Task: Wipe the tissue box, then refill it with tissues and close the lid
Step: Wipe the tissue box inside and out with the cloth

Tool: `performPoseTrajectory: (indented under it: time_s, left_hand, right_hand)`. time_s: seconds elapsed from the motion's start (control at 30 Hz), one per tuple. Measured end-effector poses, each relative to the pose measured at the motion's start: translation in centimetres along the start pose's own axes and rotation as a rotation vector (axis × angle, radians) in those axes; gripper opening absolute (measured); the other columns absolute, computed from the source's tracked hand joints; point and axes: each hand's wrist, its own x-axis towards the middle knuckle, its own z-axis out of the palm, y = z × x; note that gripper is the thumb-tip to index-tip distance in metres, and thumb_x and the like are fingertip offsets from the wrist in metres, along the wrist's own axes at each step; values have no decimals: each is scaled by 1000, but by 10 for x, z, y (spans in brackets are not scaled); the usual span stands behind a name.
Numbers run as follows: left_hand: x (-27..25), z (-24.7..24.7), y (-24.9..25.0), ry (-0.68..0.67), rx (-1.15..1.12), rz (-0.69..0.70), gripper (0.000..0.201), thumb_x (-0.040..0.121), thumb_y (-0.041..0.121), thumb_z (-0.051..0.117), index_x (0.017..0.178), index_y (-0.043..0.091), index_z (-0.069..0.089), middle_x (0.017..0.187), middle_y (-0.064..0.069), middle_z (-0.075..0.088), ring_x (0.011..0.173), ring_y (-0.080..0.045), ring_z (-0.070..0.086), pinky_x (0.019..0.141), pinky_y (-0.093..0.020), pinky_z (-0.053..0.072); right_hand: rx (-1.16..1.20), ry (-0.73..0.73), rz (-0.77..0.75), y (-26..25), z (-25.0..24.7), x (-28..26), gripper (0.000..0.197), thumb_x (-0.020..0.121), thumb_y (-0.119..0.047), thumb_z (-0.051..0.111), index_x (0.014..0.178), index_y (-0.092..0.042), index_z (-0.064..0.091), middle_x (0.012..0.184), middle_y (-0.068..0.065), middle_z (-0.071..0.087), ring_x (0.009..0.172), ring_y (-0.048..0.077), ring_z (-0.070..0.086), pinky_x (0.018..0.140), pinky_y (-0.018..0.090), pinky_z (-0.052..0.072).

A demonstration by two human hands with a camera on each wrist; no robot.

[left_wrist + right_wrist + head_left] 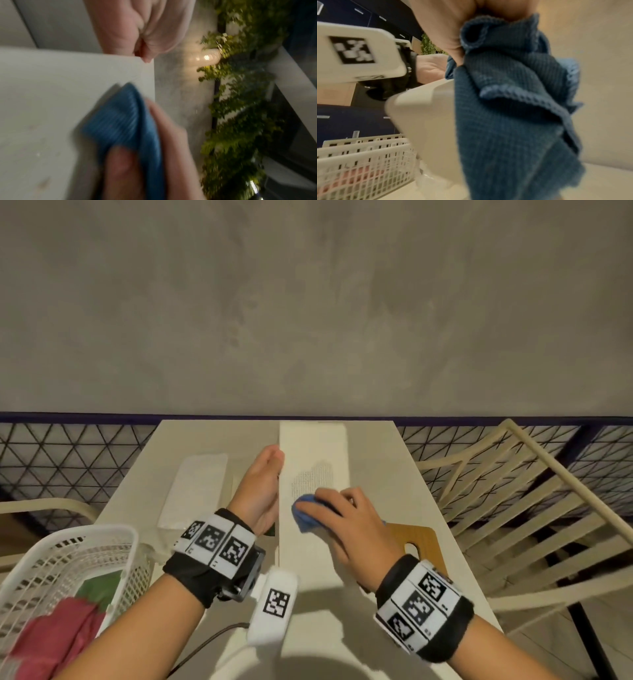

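Observation:
A long white tissue box point(313, 446) lies lengthwise on the table point(376, 460), its broad face up and the lid off. My left hand point(262, 484) holds its left side, thumb and fingers meeting at the box's edge point(145, 59). My right hand point(337, 515) grips a bunched blue cloth point(303, 513) and presses it on the box's upper face point(51, 94). The cloth point(513, 108) hangs from that fist. A stack of white tissues point(195, 487) lies left of the box. The wooden lid point(419, 537) with its slot lies to the right, partly under my right hand.
A white plastic basket point(68, 570) holding red and green cloths stands at the table's near left. Slatted cream chairs point(520, 508) stand to the right, and a wire mesh fence point(68, 453) runs behind the table. A white tagged device point(274, 604) juts from my left wrist.

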Motion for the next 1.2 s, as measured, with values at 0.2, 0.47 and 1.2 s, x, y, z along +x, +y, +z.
performPoseTrajectory:
  time_s: [0.2,0.47,1.2]
  left_hand:
    - [11,-15,19,186,-221,90,19,100,13,33,89,14,49,84,-8,61,66,-13,66,57,-26,54]
    - [-8,-3,-3,-106,-327,-163,60,92,56,24,118,14,58,105,-8,70,93,-21,67,85,-37,53]
    - [-4,-10,-8,-127,-422,-248,65,91,61,19,106,13,60,82,-8,75,71,-19,72,62,-28,59]
  right_hand:
    - [96,42,155,-15,8,-22,45,78,-21,37,120,-37,45,121,-7,38,96,18,36,78,29,39]
    - [875,205,660,-16,20,1,36,93,-8,48,127,-20,45,128,7,48,108,-15,48,94,2,36]
    - [200,15,-43,-39,0,24,43,68,-5,34,91,-15,68,96,4,67,78,21,38,69,23,36]
